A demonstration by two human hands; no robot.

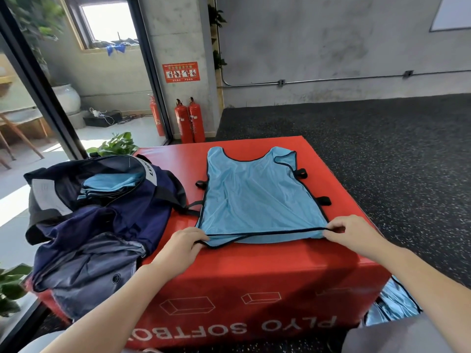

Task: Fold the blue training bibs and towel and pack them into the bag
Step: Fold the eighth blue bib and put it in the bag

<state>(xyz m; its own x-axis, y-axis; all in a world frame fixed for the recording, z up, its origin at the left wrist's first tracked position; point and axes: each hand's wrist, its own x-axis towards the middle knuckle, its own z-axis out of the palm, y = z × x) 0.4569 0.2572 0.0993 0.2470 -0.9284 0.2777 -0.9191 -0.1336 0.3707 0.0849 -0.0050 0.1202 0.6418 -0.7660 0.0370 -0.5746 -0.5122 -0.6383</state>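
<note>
The red foam plyo box serves as the surface; at nine o'clock on it slumps the open navy bag, folded bibs inside. The blue mesh bib lies flat at centre, looking light, limp and slippery, best taken by its corners. The left hand and right hand each pinch a bottom hem corner.

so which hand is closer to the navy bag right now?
Left. The left hand pinches the bib's near-left hem corner, right beside the navy bag. The right hand pinches the near-right corner, a full bib width farther away.
</note>
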